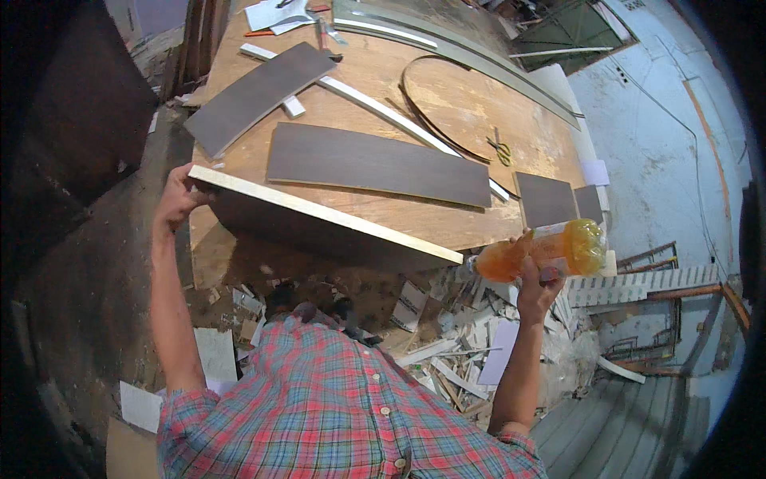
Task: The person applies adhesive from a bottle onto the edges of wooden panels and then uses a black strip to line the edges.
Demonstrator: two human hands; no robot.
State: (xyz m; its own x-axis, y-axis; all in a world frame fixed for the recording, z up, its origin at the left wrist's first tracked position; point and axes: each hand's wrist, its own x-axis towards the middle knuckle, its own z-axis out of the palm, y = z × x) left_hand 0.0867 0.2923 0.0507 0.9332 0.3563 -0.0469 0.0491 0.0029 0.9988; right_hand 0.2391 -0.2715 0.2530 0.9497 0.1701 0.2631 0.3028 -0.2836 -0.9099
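My left hand (177, 201) is closed round the left end of a dark board (323, 214), which stands on its long edge with its pale raw edge facing up. In my right hand (536, 287) is a clear plastic bottle (550, 247) of orange-yellow liquid, tipped onto its side. The bottle's neck points left, close to the right end of the board's pale edge; whether they touch I cannot tell. Just beyond the board, a dark brown panel (379, 164) lies flat. Another brown panel (263, 96) rests across a white strip at the far left.
The wooden table (550, 144) also bears scissors (499, 148), a curled dark edging strip (415, 104), a hammer (325, 40), papers (278, 14) and a smaller dark panel (546, 199). Long metal profiles (463, 52) line its far edge. Offcuts and scraps (455, 351) litter the floor.
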